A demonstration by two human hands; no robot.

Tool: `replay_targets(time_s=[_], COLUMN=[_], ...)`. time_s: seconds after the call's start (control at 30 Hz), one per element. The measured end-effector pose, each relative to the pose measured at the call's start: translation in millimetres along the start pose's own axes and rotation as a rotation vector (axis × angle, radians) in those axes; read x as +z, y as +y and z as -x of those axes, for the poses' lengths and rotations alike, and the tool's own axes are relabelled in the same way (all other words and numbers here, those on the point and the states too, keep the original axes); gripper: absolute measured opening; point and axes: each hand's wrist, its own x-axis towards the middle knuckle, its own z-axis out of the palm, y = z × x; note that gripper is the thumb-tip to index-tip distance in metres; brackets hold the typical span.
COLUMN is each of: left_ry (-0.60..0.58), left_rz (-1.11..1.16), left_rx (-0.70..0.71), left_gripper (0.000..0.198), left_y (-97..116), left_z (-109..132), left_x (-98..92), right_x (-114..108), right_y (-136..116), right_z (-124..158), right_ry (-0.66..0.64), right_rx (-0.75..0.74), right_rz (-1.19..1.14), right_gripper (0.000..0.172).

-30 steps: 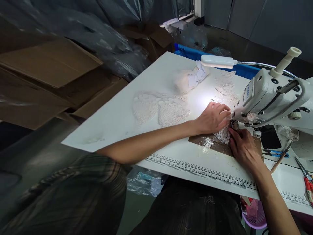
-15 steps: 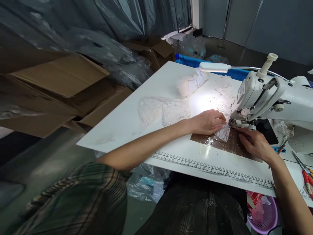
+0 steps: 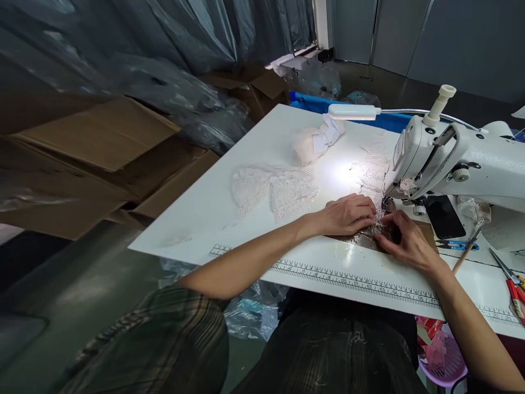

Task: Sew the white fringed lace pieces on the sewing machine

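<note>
White lace (image 3: 371,178) lies on the table, running up to the needle area of a white sewing machine (image 3: 445,158). My left hand (image 3: 350,215) is closed on the lace's near edge, just left of the presser foot. Close by on the right, my right hand (image 3: 406,238) pinches the same edge between thumb and forefinger. Under both hands is a shiny brown sheet (image 3: 363,241), partly covered by them. More lace pieces (image 3: 291,191) lie flat to the left of my left hand.
A lamp (image 3: 355,112) lights the table (image 3: 192,219). Behind my right hand are a phone (image 3: 445,218) and blue thread snips (image 3: 459,245). Red-handled scissors (image 3: 512,293) lie at the right edge. Cardboard boxes (image 3: 102,137) stand left; a purple basket (image 3: 447,366) sits below the table.
My right hand has moved left and toward me, from beside the presser foot to the lace's near edge. The left hand has shifted slightly toward me, and the phone and snips show more.
</note>
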Motion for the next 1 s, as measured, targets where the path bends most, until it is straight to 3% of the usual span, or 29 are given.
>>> replay_targets(time_s=[0.17, 0.27, 0.37, 0.43, 0.57, 0.83, 1.0], left_ry=[0.078, 0.213, 0.331, 0.344, 0.27, 0.044, 0.006], left_rz=[-0.048, 0.014, 0.066, 0.058, -0.033, -0.143, -0.187], left_rx=[0.062, 0.051, 0.043, 0.076, 0.197, 0.197, 0.225], left_gripper=[0.023, 0.024, 0.02, 0.019, 0.019, 0.026, 0.025], left_y=[1, 2, 2, 2, 1, -2, -2], left_z=[1, 0, -1, -2, -1, 1, 1], left_x=[5.6, 5.1, 3.1, 2.8, 5.8, 12.6, 9.9], right_x=[3, 0, 0, 1, 0, -6, 2], right_y=[4, 7, 8, 7, 5, 5, 16], right_z=[0, 3, 6, 7, 7, 8, 9], right_ry=[0.056, 0.08, 0.008, -0.045, -0.093, -0.131, 0.027], right_rx=[-0.005, 0.003, -0.034, -0.056, -0.103, -0.111, -0.002], right_rz=[0.033, 0.086, 0.18, 0.232, 0.211, 0.062, 0.164], right_gripper=[0.024, 0.027, 0.035, 0.037, 0.035, 0.032, 0.041])
